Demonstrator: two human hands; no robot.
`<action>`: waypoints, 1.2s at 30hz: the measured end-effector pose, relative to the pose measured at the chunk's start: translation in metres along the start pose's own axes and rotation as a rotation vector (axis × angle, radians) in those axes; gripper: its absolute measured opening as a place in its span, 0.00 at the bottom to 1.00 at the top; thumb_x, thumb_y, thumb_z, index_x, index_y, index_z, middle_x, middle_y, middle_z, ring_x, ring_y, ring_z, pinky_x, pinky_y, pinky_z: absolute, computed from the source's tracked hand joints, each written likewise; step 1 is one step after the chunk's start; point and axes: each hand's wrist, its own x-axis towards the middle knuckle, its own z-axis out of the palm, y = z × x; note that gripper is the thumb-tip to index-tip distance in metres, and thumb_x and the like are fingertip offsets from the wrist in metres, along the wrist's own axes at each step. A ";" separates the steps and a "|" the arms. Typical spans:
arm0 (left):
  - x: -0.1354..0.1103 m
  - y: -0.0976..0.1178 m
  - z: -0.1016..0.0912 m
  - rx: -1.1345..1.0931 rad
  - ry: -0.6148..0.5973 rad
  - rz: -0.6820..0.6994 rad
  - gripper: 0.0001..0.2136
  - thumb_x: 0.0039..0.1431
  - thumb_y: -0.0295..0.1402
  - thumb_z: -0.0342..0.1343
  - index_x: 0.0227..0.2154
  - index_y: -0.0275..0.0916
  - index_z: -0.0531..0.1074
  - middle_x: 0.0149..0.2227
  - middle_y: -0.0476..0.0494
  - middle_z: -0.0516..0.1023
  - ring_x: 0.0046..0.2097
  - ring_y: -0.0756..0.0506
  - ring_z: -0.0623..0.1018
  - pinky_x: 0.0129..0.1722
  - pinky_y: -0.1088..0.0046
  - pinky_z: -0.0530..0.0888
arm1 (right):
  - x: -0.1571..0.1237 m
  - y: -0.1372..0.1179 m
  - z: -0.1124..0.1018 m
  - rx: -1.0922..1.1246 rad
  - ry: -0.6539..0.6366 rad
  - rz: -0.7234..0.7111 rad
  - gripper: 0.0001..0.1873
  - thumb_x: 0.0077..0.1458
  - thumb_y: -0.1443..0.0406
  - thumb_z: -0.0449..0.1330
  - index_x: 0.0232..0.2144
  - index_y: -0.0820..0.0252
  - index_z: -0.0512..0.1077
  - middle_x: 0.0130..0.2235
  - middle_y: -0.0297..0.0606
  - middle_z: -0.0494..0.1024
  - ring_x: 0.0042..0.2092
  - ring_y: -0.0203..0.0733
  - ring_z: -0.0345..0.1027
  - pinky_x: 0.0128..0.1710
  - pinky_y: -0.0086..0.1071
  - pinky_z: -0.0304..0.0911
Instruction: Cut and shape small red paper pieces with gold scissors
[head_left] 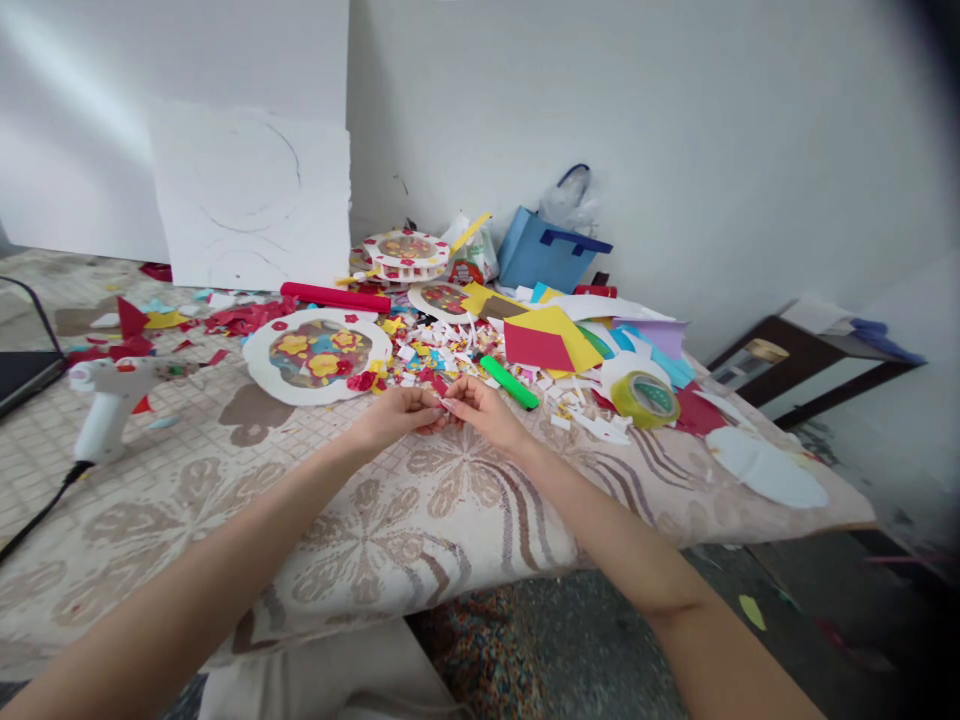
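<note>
My left hand (403,412) and my right hand (480,408) meet over the front of the table, fingertips pinched close together. Something small is between them, too small and covered to name; a bit of red shows beside the fingers. Just beyond lies a heap of small paper scraps (442,345) in white, yellow and red. A white scalloped ring (262,365) with a clear middle, trimmed with yellow and red paper flowers (325,364), rests to the left of my hands. A bright green narrow tool (510,382) lies close to my right hand.
A white glue gun (105,405) stands at the left, its cord trailing forward. Coloured sheets (551,340) and a yellow tape roll (646,398) lie at the right. Behind are a red roll (335,297), a decorated tiered piece (407,258) and a blue box (547,252).
</note>
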 end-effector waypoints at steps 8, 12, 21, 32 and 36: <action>0.001 0.002 0.000 0.028 0.023 0.002 0.10 0.48 0.37 0.61 0.26 0.35 0.73 0.27 0.46 0.77 0.28 0.52 0.73 0.31 0.75 0.68 | 0.001 0.001 -0.001 0.052 -0.015 0.025 0.14 0.53 0.55 0.59 0.31 0.60 0.65 0.24 0.31 0.72 0.24 0.33 0.65 0.24 0.27 0.61; 0.000 0.003 0.000 0.018 0.038 -0.010 0.09 0.48 0.37 0.61 0.27 0.35 0.73 0.27 0.46 0.78 0.29 0.52 0.73 0.31 0.75 0.68 | 0.001 -0.001 -0.005 0.001 -0.034 0.028 0.14 0.52 0.55 0.59 0.28 0.60 0.65 0.23 0.30 0.70 0.22 0.32 0.63 0.23 0.27 0.59; 0.000 0.003 0.001 -0.015 0.035 -0.023 0.09 0.49 0.37 0.60 0.26 0.35 0.72 0.27 0.46 0.77 0.27 0.53 0.72 0.30 0.76 0.67 | -0.001 -0.002 -0.001 -0.013 -0.020 0.057 0.14 0.53 0.55 0.58 0.26 0.60 0.64 0.21 0.28 0.67 0.21 0.31 0.60 0.22 0.26 0.57; 0.000 0.001 -0.002 0.058 -0.013 -0.049 0.10 0.48 0.38 0.60 0.27 0.35 0.72 0.28 0.45 0.78 0.29 0.51 0.74 0.31 0.74 0.68 | -0.002 -0.002 -0.002 -0.061 -0.060 -0.007 0.13 0.53 0.57 0.59 0.25 0.60 0.64 0.22 0.28 0.66 0.22 0.31 0.60 0.22 0.25 0.56; 0.000 0.001 -0.004 0.053 -0.013 -0.041 0.10 0.49 0.38 0.60 0.27 0.35 0.72 0.29 0.45 0.78 0.30 0.51 0.74 0.32 0.74 0.68 | -0.002 -0.004 -0.004 -0.021 -0.079 0.033 0.14 0.52 0.55 0.59 0.26 0.60 0.65 0.22 0.30 0.69 0.22 0.32 0.62 0.22 0.26 0.58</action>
